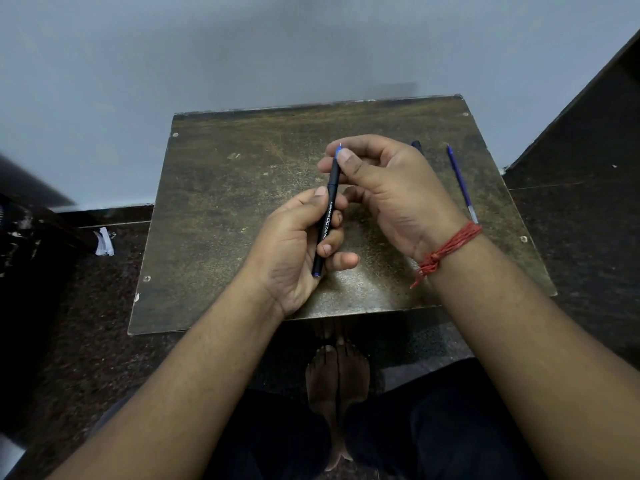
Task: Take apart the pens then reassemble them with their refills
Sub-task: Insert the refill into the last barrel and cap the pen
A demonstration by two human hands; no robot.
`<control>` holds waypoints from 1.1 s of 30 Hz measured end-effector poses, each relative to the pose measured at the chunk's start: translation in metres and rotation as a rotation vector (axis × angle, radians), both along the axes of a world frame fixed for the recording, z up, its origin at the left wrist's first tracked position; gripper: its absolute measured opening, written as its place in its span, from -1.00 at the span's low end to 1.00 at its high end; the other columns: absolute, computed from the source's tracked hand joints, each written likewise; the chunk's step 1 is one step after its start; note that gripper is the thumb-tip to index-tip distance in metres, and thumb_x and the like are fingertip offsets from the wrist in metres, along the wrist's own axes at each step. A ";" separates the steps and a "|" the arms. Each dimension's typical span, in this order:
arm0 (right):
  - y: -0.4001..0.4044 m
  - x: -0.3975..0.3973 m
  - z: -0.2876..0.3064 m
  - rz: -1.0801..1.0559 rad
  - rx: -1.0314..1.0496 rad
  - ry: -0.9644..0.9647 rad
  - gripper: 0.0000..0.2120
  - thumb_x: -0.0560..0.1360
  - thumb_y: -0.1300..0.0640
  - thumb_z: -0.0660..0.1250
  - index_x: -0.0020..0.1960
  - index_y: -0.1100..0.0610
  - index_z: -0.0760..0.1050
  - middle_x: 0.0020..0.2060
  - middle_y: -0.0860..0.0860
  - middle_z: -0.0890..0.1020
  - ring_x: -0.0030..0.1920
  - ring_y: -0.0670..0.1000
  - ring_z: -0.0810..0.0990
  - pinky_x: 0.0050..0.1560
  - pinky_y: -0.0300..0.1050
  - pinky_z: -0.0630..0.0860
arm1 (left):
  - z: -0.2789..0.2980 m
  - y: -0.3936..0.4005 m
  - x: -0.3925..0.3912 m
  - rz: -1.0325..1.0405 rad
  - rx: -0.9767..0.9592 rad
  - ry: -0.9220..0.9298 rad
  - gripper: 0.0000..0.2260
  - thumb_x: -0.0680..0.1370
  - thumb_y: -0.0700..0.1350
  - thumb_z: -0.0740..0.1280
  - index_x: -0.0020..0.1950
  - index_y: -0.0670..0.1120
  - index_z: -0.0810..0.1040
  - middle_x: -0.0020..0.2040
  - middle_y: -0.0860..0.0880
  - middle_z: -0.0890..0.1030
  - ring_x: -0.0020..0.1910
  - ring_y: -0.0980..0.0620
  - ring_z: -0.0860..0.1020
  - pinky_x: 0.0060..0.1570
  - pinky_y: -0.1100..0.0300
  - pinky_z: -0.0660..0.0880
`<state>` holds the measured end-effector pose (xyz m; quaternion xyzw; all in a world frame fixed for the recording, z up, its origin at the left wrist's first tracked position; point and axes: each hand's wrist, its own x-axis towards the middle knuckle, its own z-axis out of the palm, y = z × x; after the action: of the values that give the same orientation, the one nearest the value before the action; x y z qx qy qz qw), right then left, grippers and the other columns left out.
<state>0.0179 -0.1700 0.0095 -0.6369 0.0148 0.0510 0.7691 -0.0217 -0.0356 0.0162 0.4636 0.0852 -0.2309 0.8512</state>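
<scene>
I hold a black pen [328,209] with white lettering nearly upright over the middle of the small worn table [221,209]. My left hand [298,247] grips its lower barrel, and a blue end shows below my palm. My right hand [384,188] pinches the blue tip section at the top between thumb and fingers, with the thin metal point sticking out above. A loose blue refill [462,183] lies on the table at the right, beyond my right wrist. A dark pen part [416,145] peeks out behind my right hand; most of it is hidden.
The table stands against a grey wall, with dark speckled floor on both sides. A dark slanted surface [588,109] rises at the right. My bare feet [337,379] rest under the table's near edge. A white scrap [104,241] lies on the floor at the left.
</scene>
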 end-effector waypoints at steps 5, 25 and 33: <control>0.007 -0.002 0.004 0.013 0.007 -0.008 -0.96 0.54 0.28 0.39 -0.03 0.22 0.54 -0.31 0.06 0.58 -0.40 0.03 0.50 -0.39 -0.18 0.49 | 0.000 0.001 0.000 -0.008 -0.005 0.005 -0.79 0.67 -0.10 0.15 -0.07 -0.14 0.49 -0.31 -0.01 0.42 -0.56 0.18 0.27 -0.59 0.27 0.45; 0.003 0.000 -0.002 0.006 0.023 0.000 -0.87 0.56 0.20 0.39 0.05 0.25 0.55 -0.25 0.05 0.62 -0.31 -0.01 0.57 -0.29 -0.17 0.52 | 0.000 -0.001 -0.001 -0.002 -0.010 -0.020 -0.79 0.68 -0.11 0.13 -0.08 -0.14 0.47 -0.31 -0.01 0.39 -0.52 0.16 0.29 -0.59 0.26 0.45; 0.003 0.001 -0.001 0.060 -0.029 0.014 -0.93 0.57 0.28 0.34 -0.01 0.18 0.60 -0.25 0.06 0.66 -0.38 -0.05 0.52 -0.32 -0.13 0.35 | 0.000 -0.003 -0.002 0.057 0.043 -0.041 -0.78 0.68 -0.11 0.15 -0.09 -0.14 0.48 -0.32 -0.02 0.37 -0.52 0.18 0.28 -0.57 0.25 0.49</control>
<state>0.0187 -0.1667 0.0081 -0.6476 0.0016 0.0782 0.7580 -0.0233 -0.0385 0.0164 0.4837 0.0859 -0.1954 0.8488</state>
